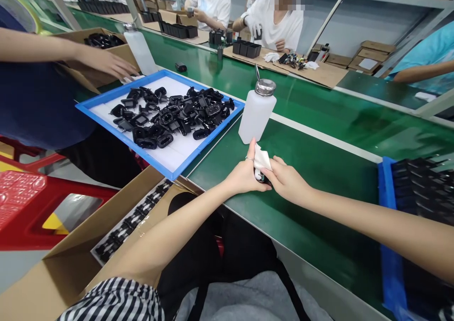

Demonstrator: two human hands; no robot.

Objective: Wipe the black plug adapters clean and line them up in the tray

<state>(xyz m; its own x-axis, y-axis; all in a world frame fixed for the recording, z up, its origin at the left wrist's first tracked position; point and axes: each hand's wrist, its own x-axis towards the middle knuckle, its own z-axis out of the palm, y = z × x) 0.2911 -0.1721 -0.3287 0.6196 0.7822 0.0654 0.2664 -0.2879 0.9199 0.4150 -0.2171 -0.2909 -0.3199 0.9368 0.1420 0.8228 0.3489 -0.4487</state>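
My left hand (243, 177) is closed around a small black plastic part (266, 181), mostly hidden by the fingers. My right hand (289, 181) pinches a folded white wiping cloth (262, 159) against that part, just over the table's front edge. Just beyond my hands stands a white pump bottle (256, 115) with a metal cap, upright. To the left lies a blue-rimmed tray (170, 173) with a white bottom, holding a loose heap of black plastic parts (173, 115) that look like plug adapters.
A blue crate (390, 236) of black parts stands at the right. An open cardboard box (64, 264) sits low at my left. A neighbour's hand (106, 63) reaches near the tray and a second bottle (140, 49). People across the green table (319, 146) handle black parts.
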